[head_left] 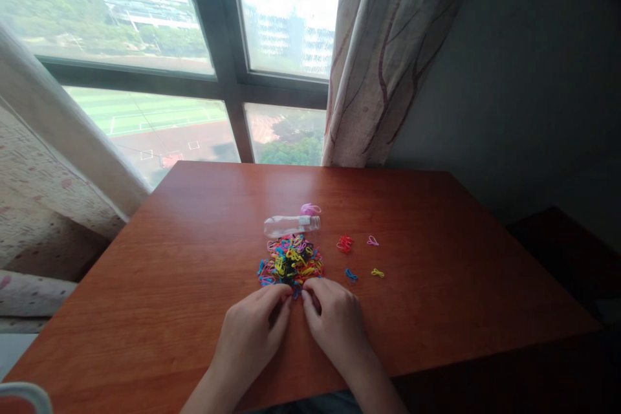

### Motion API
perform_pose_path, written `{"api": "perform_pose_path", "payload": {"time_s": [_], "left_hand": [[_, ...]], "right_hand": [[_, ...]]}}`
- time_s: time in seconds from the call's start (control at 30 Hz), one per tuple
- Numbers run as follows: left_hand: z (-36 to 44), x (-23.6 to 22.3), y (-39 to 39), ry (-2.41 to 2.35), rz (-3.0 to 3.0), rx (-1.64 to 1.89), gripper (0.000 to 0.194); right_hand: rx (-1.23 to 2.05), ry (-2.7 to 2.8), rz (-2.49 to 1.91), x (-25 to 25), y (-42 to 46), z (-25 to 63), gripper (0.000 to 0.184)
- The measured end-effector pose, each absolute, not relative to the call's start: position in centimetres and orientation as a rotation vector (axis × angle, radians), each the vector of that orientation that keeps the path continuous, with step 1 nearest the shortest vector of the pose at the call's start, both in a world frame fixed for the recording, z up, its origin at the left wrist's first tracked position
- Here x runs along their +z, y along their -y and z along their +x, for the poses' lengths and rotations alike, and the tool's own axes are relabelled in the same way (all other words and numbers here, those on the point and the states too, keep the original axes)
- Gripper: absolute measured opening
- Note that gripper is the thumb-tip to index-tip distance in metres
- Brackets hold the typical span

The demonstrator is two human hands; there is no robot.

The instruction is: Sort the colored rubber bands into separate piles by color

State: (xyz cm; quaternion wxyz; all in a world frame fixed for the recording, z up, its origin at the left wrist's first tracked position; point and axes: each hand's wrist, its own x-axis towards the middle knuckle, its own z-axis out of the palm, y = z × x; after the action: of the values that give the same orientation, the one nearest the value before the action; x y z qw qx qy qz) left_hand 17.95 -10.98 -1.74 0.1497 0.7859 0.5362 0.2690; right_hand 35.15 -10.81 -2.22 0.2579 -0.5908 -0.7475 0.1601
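Note:
A heap of small colourful elastic hair bands (291,260) lies on the wooden table in front of me. My left hand (255,323) rests at the near edge of the heap, thumb and forefinger pinched together. Facing it, my right hand (334,310) is pinched the same way, a small gap between the two sets of fingertips. A bit of blue band (296,295) shows in that gap; what each pinch holds is too small to make out. Just behind the heap, a clear plastic bottle (284,226) lies on its side.
Right of the heap are sorted bands: a red cluster (345,244), a pink one (372,240), a blue bunch (350,275) and a yellow one (377,273). A pink-purple bundle (309,209) sits behind the bottle. Window and curtains (378,58) border the table (194,226).

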Motion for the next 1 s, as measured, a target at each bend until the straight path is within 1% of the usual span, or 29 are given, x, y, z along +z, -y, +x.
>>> {"api": "perform_pose_path", "payload": {"time_s": [0.27,0.6,0.8,1.0], "left_hand": [[17.90,-2.01,11.03,-1.545,2.249,0.735,0.016],[17.81,-2.12,11.10,-1.536,2.240,0.752,0.016],[17.92,-1.93,11.08,-1.544,2.233,0.739,0.016],[17.88,-1.91,11.06,-1.549,2.248,0.745,0.016]], "right_hand": [[0.418,2.011,-1.645,-2.14,10.88,34.72,0.011],[0.402,1.986,-1.623,-2.30,10.72,34.72,0.013],[0.430,1.980,-1.608,-2.30,10.89,34.74,0.006],[0.418,1.999,-1.615,-2.42,10.84,34.64,0.008]]}}
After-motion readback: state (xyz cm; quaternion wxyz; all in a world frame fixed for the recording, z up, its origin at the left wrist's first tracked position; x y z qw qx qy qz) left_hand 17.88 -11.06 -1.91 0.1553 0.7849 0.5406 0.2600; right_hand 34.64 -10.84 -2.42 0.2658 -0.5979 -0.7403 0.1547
